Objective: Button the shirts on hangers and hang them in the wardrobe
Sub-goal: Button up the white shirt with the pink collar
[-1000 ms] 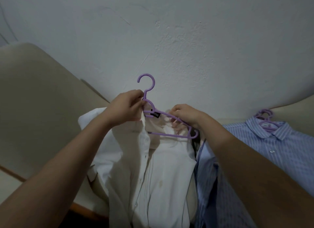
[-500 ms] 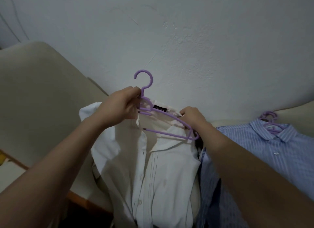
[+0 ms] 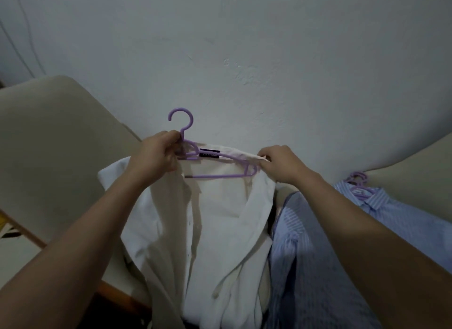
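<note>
The left hand (image 3: pixel 156 154) has its fingers clamped on the hanger (image 3: pixel 215 176) neck. The right hand (image 3: pixel 281 163) pinches the shirt (image 3: pixel 220 230) shoulder at the hanger's right tip. The hanger lies crosswise between them, and the shirt hangs open below.

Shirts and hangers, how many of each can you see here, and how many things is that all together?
Shirts: 2, the white shirt and the blue striped shirt
Hangers: 2, both purple, the held hanger and the far hanger
Total: 4
</note>
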